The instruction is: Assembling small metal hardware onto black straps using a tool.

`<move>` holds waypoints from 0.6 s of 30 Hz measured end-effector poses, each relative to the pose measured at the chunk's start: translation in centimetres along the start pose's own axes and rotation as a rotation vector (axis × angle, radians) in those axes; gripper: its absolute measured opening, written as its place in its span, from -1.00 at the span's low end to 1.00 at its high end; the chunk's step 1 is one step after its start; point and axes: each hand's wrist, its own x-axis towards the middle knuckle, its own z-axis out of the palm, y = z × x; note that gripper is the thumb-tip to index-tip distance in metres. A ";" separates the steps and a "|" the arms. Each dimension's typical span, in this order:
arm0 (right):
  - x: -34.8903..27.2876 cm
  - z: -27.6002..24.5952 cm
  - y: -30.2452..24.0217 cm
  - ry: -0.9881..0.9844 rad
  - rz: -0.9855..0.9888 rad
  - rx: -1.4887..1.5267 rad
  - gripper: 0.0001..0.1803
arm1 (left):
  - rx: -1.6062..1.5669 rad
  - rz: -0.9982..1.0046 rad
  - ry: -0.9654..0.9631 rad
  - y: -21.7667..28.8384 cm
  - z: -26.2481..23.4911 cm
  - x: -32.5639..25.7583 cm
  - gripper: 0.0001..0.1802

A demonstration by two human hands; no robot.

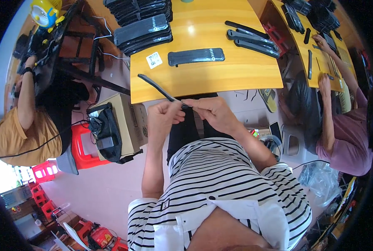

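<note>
A narrow black strap (pixel 155 85) slants over the table's near edge, its far tip pointing up and left. My left hand (pixel 163 117) is closed around its near part, thumb on top. My right hand (pixel 215 113) meets it there, fingers pinched at the strap's near end, which is mostly hidden between the fingertips. Beyond the hands, a flat black packaged piece (pixel 197 56) lies on the yellow wooden table (pixel 207 81), beside a white printed label (pixel 154 60). Several black straps (pixel 253 39) lie together at the table's right side.
Stacks of black packages (pixel 142 33) stand at the table's far left. A cardboard box (pixel 121 108) with a black bag (pixel 111 129) is on the floor at left, by a red stool (pixel 84 146). People work at tables on both sides.
</note>
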 end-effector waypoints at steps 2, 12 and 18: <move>0.0 0.2 0.2 0.005 0.039 0.018 -0.68 | 0.180 0.066 0.025 0.0 0.4 -0.3 -0.76; 0.2 -1.2 1.1 -0.198 0.295 0.564 -0.68 | 0.060 0.161 -0.088 -0.8 0.5 0.0 -0.81; -0.2 -2.1 1.0 -0.260 0.403 0.779 -0.67 | 0.102 0.257 -0.144 -0.5 0.4 -0.1 -0.79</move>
